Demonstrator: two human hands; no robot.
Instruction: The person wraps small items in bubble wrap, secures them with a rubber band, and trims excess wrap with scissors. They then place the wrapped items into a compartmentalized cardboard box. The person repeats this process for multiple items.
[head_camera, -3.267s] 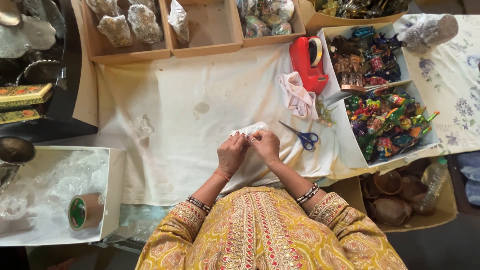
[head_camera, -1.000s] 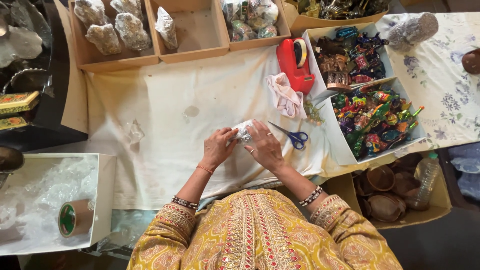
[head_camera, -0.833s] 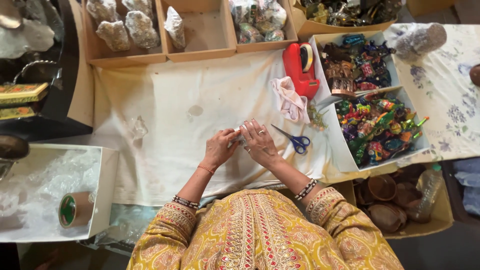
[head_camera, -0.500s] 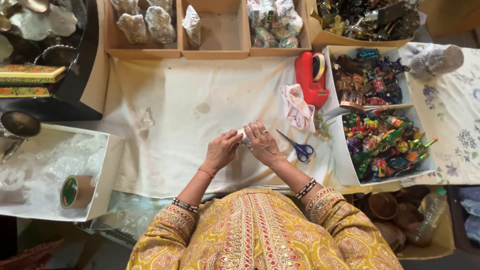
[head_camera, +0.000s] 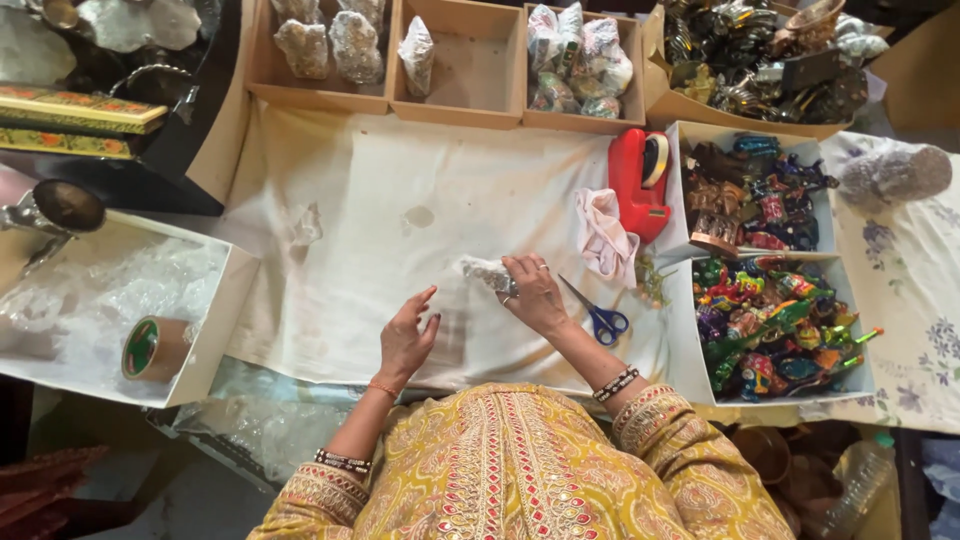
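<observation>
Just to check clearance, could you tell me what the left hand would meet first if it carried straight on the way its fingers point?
Probably the small clear-wrapped bundle held by the right hand; the left hand points up-right toward it, over bare cloth.

A head-worn camera is looking straight down from close above. It is taking in the white cloth-covered worktable (head_camera: 350, 240), its far edge at the frame's top.

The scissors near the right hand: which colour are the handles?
Blue handles on the scissors, beside the right hand; head view shows it.
</observation>
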